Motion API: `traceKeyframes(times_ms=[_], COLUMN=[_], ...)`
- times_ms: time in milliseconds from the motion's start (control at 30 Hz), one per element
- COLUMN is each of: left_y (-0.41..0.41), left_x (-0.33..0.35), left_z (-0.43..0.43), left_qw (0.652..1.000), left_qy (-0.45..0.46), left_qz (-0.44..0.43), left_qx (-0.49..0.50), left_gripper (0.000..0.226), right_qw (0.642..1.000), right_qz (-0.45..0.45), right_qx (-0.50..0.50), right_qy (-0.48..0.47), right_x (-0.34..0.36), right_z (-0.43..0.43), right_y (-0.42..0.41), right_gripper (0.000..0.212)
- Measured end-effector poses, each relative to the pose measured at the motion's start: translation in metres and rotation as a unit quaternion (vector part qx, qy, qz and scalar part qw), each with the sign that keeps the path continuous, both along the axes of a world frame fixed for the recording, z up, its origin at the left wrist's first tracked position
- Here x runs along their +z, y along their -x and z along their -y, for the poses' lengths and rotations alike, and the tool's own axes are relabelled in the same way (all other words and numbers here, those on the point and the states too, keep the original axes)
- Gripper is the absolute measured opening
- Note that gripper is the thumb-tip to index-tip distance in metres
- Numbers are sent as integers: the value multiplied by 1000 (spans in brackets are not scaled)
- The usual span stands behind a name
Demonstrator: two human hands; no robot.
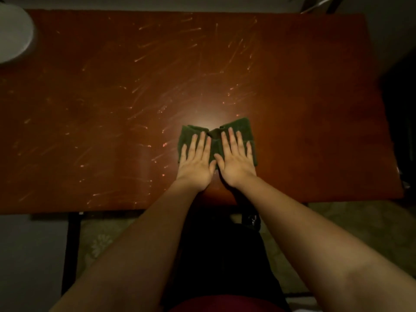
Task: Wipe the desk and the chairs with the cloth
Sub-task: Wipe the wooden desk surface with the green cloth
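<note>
A folded dark green cloth lies on the reddish-brown wooden desk, near its front edge and a little right of centre. My left hand presses flat on the cloth's left half with fingers straight and spread. My right hand presses flat on the right half, thumbs almost touching. The desk top is covered in many pale scratch-like streaks. A dark chair stands below my arms, pushed partly under the desk.
A white rounded object sits at the desk's far left corner. A dark desk leg stands at the lower left. Patterned pale carpet covers the floor. Dark shapes stand past the desk's right end.
</note>
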State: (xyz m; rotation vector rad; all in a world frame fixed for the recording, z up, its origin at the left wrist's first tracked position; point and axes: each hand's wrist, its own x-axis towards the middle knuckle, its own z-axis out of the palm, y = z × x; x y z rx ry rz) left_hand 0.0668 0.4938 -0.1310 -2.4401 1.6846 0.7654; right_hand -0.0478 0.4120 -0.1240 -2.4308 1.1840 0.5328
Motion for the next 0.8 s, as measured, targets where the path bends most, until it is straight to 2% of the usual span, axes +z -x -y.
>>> traceKeyframes(times_ms=[133,233,333,433,633,800], left_y=[9,32,30,16,-9,-37], left_x=[-4,-2,1,0,0,3], left_z=[-33,-53,-52,-34,42,106], left_qw=[999,999,999,998,999,999], left_qy=[40,39,38,39,31,33], left_qz=[0,20,7,6,29,20], left_qx=[-6,-2,-9,-42,-15,-13], left_gripper=[68,68,66,64,64,67], right_qw=[999,998,998,999,999,999], right_qz=[-8,-32,-16,5,23,34], right_qx=[-32,-43,-58,-39,-21,-7], right_qy=[-14,-24,-35,-10,24,15], right_x=[7,12,11,7,1,4], right_z=[-39,-74,-77,-57,20,81], right_y=[25,44,48,41,7,-18], right_gripper=[69,65,65,68,68,64])
